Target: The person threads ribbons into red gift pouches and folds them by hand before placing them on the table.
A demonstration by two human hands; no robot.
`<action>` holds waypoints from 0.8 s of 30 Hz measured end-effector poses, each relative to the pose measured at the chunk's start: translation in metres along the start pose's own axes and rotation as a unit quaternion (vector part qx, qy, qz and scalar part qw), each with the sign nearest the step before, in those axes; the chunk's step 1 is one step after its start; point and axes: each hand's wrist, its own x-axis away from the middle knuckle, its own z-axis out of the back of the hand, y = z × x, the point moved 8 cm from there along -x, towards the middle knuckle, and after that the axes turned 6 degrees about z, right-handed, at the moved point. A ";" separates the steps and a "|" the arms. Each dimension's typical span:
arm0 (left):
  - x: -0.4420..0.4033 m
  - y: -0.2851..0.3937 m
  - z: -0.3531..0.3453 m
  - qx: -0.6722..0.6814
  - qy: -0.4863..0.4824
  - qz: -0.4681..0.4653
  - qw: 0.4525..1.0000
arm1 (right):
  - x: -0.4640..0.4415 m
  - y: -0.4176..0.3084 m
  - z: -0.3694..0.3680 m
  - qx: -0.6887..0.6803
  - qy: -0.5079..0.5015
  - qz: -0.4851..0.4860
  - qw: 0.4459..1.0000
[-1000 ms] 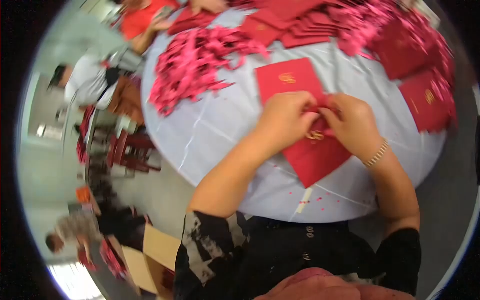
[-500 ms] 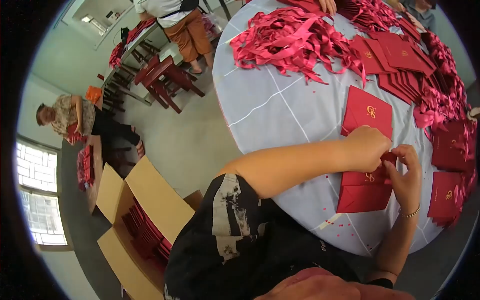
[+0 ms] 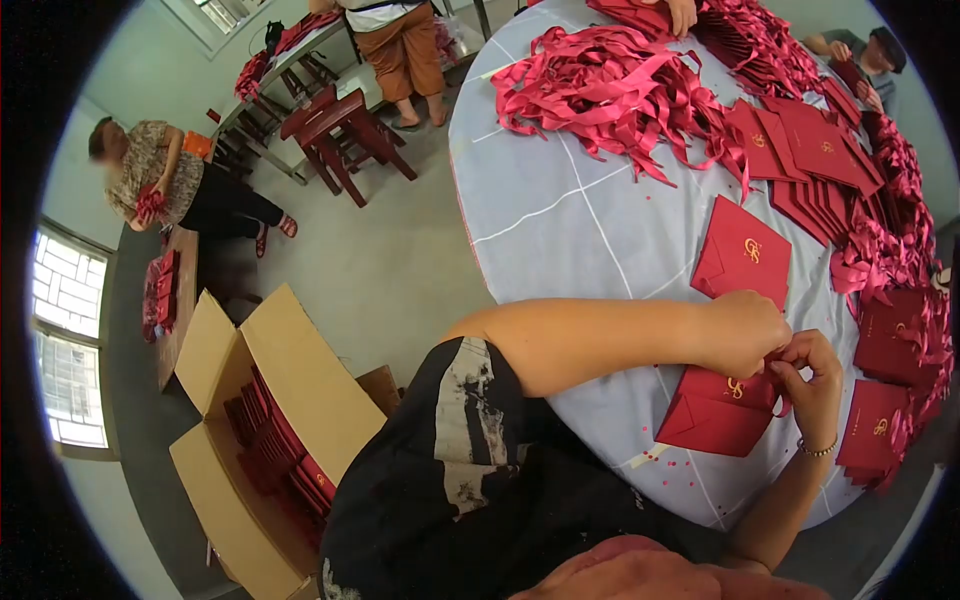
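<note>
Under my hands lies a red paper bag [image 3: 708, 412] with gold lettering, its flap edge towards me. My left hand [image 3: 745, 332] is closed with its fingertips at the bag's upper right edge; what it pinches is hidden behind the knuckles. Close beside it, my right hand [image 3: 812, 378], with a beaded bracelet at the wrist, pinches a red ribbon [image 3: 783, 402] that loops down over the bag's right side. The fingertips of both hands nearly touch. Just beyond them rests another red bag [image 3: 742, 250], flat on the cloth.
A heap of loose red ribbons [image 3: 610, 95] covers the far table. Stacked bags [image 3: 825, 150] and finished-looking ribboned bags [image 3: 875, 425] lie to the right. On the floor at left, an open carton [image 3: 300, 350] holds red bags. Other people stand or sit around; one hand [image 3: 682, 14] reaches in.
The view has shifted, so the surroundings sit differently. My hands stay together above the bag, which has turned slightly. A ribbon loop now shows below my right fingers.
</note>
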 end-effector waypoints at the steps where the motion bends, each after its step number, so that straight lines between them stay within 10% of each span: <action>1: 0.000 -0.001 -0.001 0.008 -0.004 0.007 1.000 | -0.001 -0.002 0.000 0.006 0.004 0.014 1.000; 24: 0.003 0.001 0.002 0.041 0.003 0.009 0.999 | 0.005 -0.007 0.002 0.006 -0.033 -0.050 0.998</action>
